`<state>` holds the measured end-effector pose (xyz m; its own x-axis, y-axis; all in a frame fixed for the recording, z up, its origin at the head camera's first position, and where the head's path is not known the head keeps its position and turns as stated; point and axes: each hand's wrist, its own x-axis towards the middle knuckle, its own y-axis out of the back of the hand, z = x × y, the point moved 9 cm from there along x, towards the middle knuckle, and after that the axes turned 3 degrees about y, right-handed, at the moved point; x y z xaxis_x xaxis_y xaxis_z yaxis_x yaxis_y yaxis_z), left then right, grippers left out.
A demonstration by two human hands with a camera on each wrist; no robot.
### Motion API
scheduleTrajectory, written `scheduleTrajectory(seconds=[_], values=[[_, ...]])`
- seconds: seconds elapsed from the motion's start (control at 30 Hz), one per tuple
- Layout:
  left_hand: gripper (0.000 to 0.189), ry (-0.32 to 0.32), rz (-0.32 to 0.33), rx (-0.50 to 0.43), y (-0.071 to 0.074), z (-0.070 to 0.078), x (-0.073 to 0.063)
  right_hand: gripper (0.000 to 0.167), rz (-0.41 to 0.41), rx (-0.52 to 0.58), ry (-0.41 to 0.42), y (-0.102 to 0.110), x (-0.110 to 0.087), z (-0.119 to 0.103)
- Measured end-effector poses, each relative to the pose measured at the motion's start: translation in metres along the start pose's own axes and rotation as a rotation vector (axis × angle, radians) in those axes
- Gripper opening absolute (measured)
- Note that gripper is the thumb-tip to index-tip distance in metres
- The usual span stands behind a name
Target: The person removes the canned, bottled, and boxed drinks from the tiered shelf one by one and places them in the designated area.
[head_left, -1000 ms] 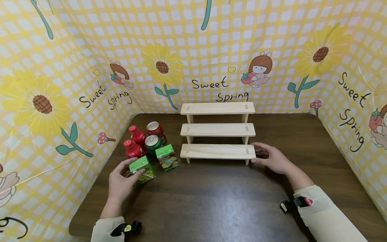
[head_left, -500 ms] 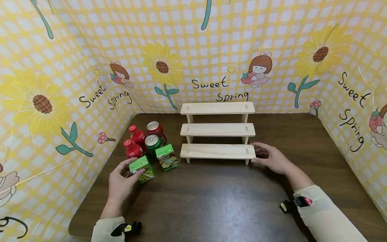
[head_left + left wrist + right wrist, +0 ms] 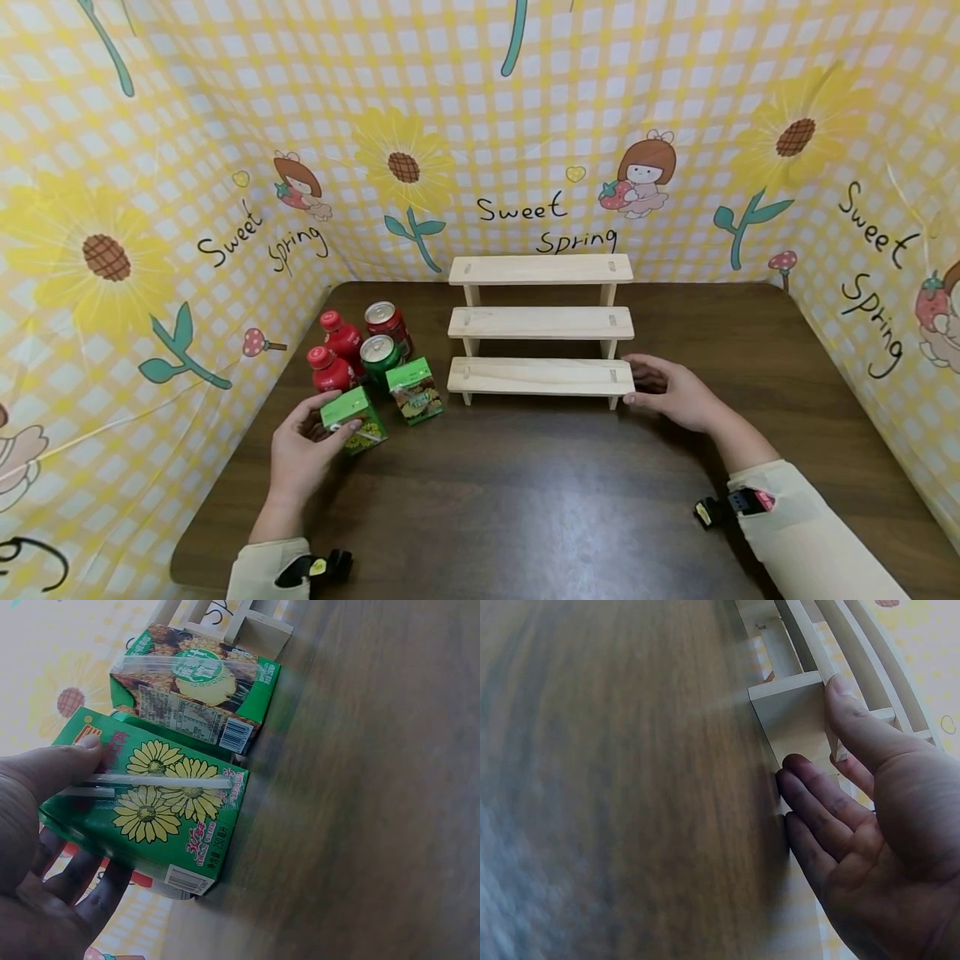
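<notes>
My left hand [image 3: 303,450] grips a green drink carton [image 3: 356,423] between thumb and fingers. In the left wrist view, the thumb lies over the carton's front [image 3: 157,795], which shows yellow flowers and a wrapped straw. Beside it stands a second green drink carton [image 3: 416,392] with a fruit print. A three-tier wooden display rack [image 3: 540,375] stands at the table's middle back. My right hand [image 3: 678,396] holds the right end of its lowest shelf, thumb at the front edge, index finger behind. In the right wrist view, the other fingers bend near the rack's side panel [image 3: 791,720].
Behind the cartons stand a green can [image 3: 380,354], a red can [image 3: 390,325] and two red bottles [image 3: 330,371], close together at the table's left. Yellow checked cloth [image 3: 517,150] walls in the back and sides. The brown tabletop [image 3: 510,500] stretches in front of the rack.
</notes>
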<state>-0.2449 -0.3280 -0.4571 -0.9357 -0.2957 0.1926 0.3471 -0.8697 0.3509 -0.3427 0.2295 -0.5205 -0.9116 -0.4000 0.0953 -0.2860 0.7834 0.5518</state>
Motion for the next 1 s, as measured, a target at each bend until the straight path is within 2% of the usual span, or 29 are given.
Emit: scheduleTrajectory(seconds=[0.07, 0.3, 0.47, 0.6, 0.8, 1.0], values=[[0.053, -0.003, -0.004, 0.006, 0.0, -0.001, 0.0, 0.07, -0.002, 0.001, -0.002, 0.0, -0.001, -0.001], [0.057, -0.038, -0.001, 0.062, 0.0, -0.028, 0.012, 0.07, -0.005, -0.003, 0.001, 0.001, 0.0, -0.003], [0.055, -0.105, -0.009, 0.138, 0.0, -0.022, 0.012, 0.07, -0.005, -0.005, 0.002, 0.001, 0.001, -0.005], [0.055, -0.106, -0.009, 0.175, 0.0, -0.019, 0.012, 0.073, -0.01, -0.015, 0.0, 0.001, 0.001, -0.006], [0.058, -0.106, 0.0, 0.174, 0.0, -0.016, 0.011, 0.075, -0.021, -0.015, 0.003, 0.002, 0.001, -0.007], [0.056, -0.198, 0.025, 0.163, 0.006, -0.006, 0.011, 0.072, -0.024, -0.007, 0.01, 0.005, 0.0, -0.01]])
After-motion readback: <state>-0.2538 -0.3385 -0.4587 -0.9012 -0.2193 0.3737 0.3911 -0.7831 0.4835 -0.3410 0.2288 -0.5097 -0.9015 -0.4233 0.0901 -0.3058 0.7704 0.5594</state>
